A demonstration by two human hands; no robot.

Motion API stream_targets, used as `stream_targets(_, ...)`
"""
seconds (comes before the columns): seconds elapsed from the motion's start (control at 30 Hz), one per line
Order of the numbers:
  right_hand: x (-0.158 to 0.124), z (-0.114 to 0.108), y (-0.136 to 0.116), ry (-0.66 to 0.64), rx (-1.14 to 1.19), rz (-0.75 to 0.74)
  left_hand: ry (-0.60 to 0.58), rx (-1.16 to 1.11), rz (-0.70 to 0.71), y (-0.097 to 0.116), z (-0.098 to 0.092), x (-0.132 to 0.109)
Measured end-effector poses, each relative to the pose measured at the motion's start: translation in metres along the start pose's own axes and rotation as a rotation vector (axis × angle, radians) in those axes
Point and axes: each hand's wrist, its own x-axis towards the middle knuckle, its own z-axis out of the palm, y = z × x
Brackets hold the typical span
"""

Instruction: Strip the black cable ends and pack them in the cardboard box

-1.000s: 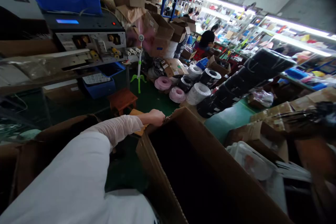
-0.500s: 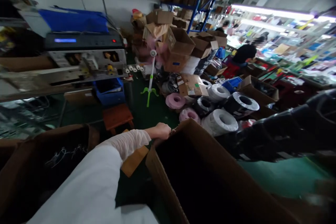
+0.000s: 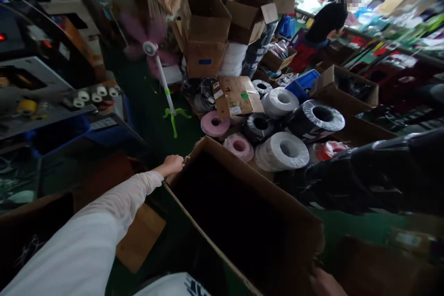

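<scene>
The left hand (image 3: 172, 165) is curling into a narrow fist at the top corner of an open cardboard box (image 3: 243, 175), apparently closing on the rim, though the dim view makes the exact grip hard to judge. The right hand (image 3: 322, 283) is showing only as a blur at the bottom edge of the view, just beside the box's near corner, so I cannot tell whether it is wide, narrow or holding anything. The box's inside is too dark to make out.

Along the far rim, the rolls are crowding close: two pink rolls (image 3: 215, 123), three white rolls (image 3: 281, 151) and two black-wrapped rolls (image 3: 315, 120). One large black-wrapped bundle (image 3: 367, 175) is bulging in just beside the right rim, leaving little room there. On the left, a white sleeve (image 3: 86, 236) is reaching over a flat cardboard sheet (image 3: 140, 236), and the widest open room is a strip of green floor (image 3: 145, 78) running back toward one pink stand fan (image 3: 149, 48). Five small white tape rolls (image 3: 96, 97) are sitting on a metal shelf (image 3: 45, 111). One co-worker (image 3: 326, 21) is standing well off at the far benches.
</scene>
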Motion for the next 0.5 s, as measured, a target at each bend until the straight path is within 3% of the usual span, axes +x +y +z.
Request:
stream_targets(0.13,0.086,0.003,-0.045,-0.189,0.028,-0.067,-0.037,0.036,-0.118,-0.011,-0.012,0.059)
stream_targets(0.23,0.13,0.002,-0.093,-0.193,0.033,-0.059,-0.06,0.066,-0.172,-0.025,-0.021,0.113)
stream_targets(0.37,0.178,0.013,-0.161,-0.21,0.025,-0.006,-0.081,0.102,-0.178,-0.052,-0.028,0.2)
stream_targets(0.5,0.22,0.04,-0.225,-0.251,0.078,0.119,-0.095,0.13,-0.142,-0.082,-0.028,0.295)
